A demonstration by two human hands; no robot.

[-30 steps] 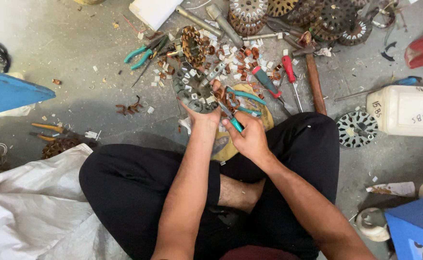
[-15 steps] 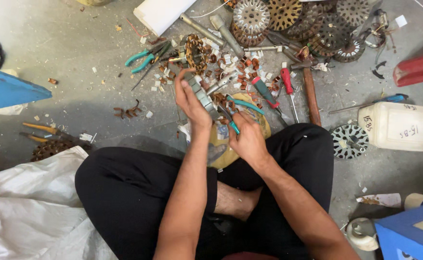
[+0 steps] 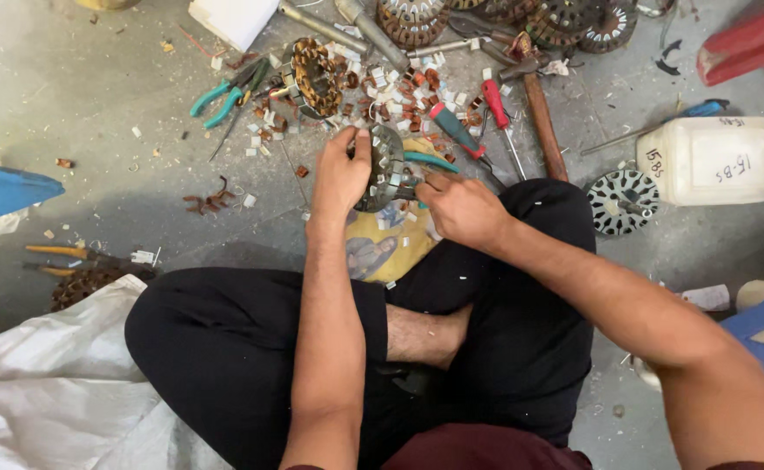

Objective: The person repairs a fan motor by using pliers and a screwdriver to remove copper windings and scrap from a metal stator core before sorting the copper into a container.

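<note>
The left hand (image 3: pixel 340 174) has tipped the metal ring (image 3: pixel 380 170) up, gripping it steady while the right hand (image 3: pixel 459 209), closed on teal pliers (image 3: pixel 430 163), picks inside.

Just one view here, taken from a head-worn camera pointed almost straight down. The crossed legs in black trousers (image 3: pixel 251 348) are seen close at the bottom, the concrete floor (image 3: pixel 95 113) fills the top, and both forearms are framed reaching forward from the lower edge.

Stator (image 3: pixel 380 170) between hands, above lap
</note>
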